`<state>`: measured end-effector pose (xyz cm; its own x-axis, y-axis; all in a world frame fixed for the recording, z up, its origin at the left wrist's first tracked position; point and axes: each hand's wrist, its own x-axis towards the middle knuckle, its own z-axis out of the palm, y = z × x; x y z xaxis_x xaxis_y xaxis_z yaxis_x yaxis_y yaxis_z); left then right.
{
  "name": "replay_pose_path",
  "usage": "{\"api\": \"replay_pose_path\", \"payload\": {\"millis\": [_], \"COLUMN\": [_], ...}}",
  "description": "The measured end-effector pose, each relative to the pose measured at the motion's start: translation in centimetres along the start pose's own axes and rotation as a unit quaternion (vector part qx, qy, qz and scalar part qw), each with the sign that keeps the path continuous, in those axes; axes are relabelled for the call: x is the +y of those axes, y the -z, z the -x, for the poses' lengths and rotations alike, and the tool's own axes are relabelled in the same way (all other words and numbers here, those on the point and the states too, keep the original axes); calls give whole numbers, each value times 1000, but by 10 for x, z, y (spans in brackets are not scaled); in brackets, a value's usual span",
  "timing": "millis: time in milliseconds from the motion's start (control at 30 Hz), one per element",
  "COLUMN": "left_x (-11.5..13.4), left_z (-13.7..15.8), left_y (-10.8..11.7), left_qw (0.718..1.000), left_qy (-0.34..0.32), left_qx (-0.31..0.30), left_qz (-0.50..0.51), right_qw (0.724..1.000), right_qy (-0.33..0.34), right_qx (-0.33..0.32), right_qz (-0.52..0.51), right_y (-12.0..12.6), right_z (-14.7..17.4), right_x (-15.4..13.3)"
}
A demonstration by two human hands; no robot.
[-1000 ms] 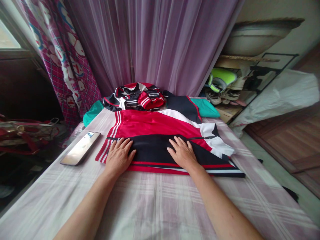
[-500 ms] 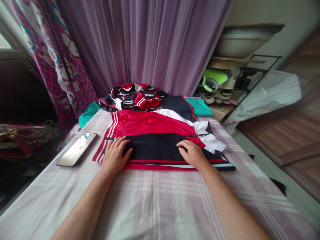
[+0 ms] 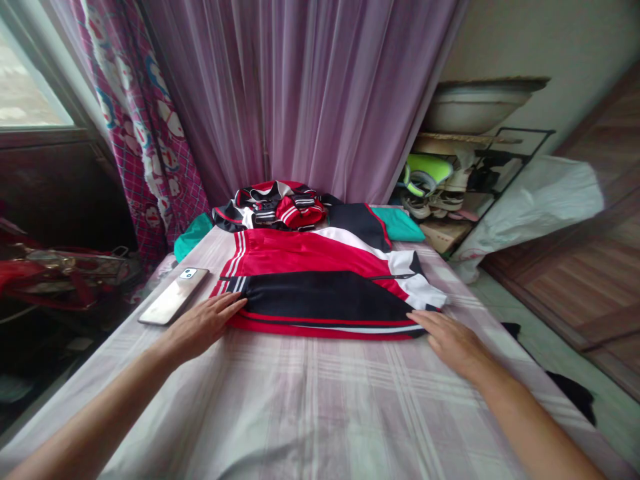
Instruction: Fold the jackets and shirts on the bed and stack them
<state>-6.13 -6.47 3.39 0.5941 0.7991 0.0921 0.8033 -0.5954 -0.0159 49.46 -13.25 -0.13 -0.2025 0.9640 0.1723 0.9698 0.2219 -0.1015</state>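
Note:
A red, black and white track jacket (image 3: 320, 297) lies flat on the bed-like covered surface, one dark sleeve folded across its near part. Striped ribbing runs along its left edge, and a zipper shows near the white part on the right. My left hand (image 3: 205, 327) rests its outstretched fingers on the striped left end. At the near right corner, my right hand (image 3: 453, 340) touches the dark cloth with fingers extended. Its thumb is mostly hidden. Both hands appear open.
Left of the jacket lies a phone (image 3: 173, 297). Behind it are a heap of similar clothes (image 3: 277, 203), a dark garment (image 3: 355, 223) and teal cloth (image 3: 400, 225). A purple curtain (image 3: 310, 100) hangs at the back. A shoe rack (image 3: 470, 200) and white plastic bag (image 3: 535, 207) stand right.
My hands have moved apart, from the top of the dark sleeve outward to the jacket's left and right ends. The view has shifted slightly.

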Motion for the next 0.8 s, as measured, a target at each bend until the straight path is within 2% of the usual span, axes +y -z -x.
{"api": "replay_pose_path", "payload": {"millis": [100,233,367,500,633,733,800], "left_x": [6,12,16,20,11,-5,-17], "left_z": [-14,-25,-14,0,-1,-21,-45], "left_y": [5,21,36,40,51,65,71], "left_qw": [1000,1000,1000,999,993,978,973], "left_qy": [-1,18,21,18,-8,9,32], "left_qx": [0,6,-10,-45,-105,-181,-189], "left_qz": [-16,-21,-10,3,45,101,127], "right_qw": [999,996,988,975,952,939,933], "right_qy": [-20,-54,-68,-41,-12,-44,-106], "right_qx": [5,-55,-137,-210,-254,-228,-151], "right_qz": [36,38,14,-53,-171,-255,-310], "right_y": [7,32,49,59,79,87,84], "right_z": [-14,-19,-9,-5,-20,-50,-81], "right_x": [-7,-16,-26,-31,-23,-11,-2]}}
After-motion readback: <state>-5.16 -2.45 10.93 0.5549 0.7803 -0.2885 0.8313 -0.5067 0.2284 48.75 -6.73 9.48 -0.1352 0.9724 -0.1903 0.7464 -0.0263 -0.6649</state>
